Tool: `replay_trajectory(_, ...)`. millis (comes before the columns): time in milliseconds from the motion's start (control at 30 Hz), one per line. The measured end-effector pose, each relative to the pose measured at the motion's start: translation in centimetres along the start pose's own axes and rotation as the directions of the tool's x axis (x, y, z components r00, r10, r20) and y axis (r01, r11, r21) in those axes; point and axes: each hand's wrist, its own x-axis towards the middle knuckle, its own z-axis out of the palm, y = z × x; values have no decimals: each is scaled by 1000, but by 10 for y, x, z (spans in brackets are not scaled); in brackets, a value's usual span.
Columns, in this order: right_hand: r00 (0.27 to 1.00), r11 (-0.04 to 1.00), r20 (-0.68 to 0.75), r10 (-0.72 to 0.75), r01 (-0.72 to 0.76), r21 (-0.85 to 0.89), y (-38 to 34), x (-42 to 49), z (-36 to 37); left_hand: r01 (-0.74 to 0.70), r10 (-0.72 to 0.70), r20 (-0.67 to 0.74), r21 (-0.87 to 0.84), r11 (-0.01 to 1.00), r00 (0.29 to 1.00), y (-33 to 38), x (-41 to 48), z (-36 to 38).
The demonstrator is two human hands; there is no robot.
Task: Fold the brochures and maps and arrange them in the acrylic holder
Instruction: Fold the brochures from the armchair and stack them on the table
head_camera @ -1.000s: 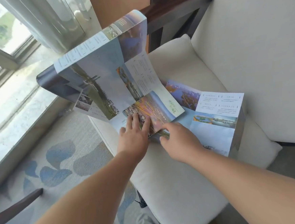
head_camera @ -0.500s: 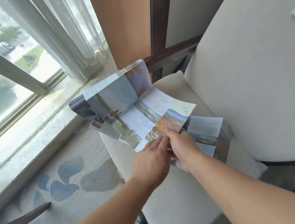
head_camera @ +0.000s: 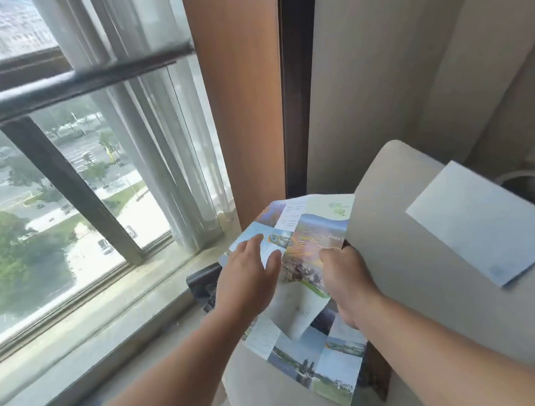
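- Lifted off the seat since the earlier frames, the map [head_camera: 308,251] now hangs in the air just in front of the armchair [head_camera: 425,270]. A second ago it lay spread across the cushion under both hands.
- We see the right hand [head_camera: 346,280] gripping the map at its right side, its fingers [head_camera: 328,255] curled round several gathered panels.
- We see the left hand [head_camera: 249,274] with its fingers [head_camera: 253,242] straight, laid flat against the map's left panel. It holds nothing and appears to press that panel toward the right hand.
- Compared with the earlier frames, the upper panels have closed together and the map looks much narrower. The tall leaf that stood up on the left has come down behind the left hand.
- Below the hands, the lower panels hang loose and unfolded toward the seat.
- We judge the fold to be partway done: the top is collapsing along its creases, while the bottom must be brought up before the map can go into a holder.
- Our view has also swung upward, so the window [head_camera: 66,186] and its sill [head_camera: 109,327] now fill the left.
- A white sheet [head_camera: 485,227] rests on top of the armchair. We cannot tell whether it is another brochure.
- No acrylic holder is in view.
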Motion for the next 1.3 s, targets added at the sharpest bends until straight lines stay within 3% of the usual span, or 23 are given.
replay_trajectory(200,953,956,164,-255,274,-103,-109,-56,-1,-16,7,-112,-84,996,994,35,-12,-95)
replay_trajectory(367,862,830,204,-465,504,-239,-162,-122,10,-104,85,-160,-115,988,983,51,-41,-160)
replay_trajectory(533,875,869,156,-459,479,-128,-169,-176,20,-183,166,-104,-188,965,981,49,-83,-174)
replay_trajectory(733,913,920,119,-391,384,78,-181,-220,23,-62,36,-64,-472,880,997,29,-127,-164)
replay_trajectory(800,926,929,91,-367,361,81,-188,-228,19,-118,90,-94,-360,925,992,23,-142,-166)
replay_trajectory(933,944,939,65,-325,313,140,-201,-234,4,-278,265,-84,-275,920,960,9,-163,-176)
replay_trajectory(1033,948,947,80,-307,296,121,-207,-233,-5,-288,313,-149,166,943,938,16,-165,-179)
replay_trajectory(1133,953,956,110,-284,273,105,-210,-230,-16,-255,373,-261,392,884,890,31,-160,-180)
replay_trajectory(1200,953,959,125,-275,262,112,-210,-227,-24,-260,420,-294,456,851,859,37,-160,-179)
replay_trajectory(1300,959,970,165,-232,215,113,-208,-223,-34,-243,380,-369,365,899,848,43,-160,-181)
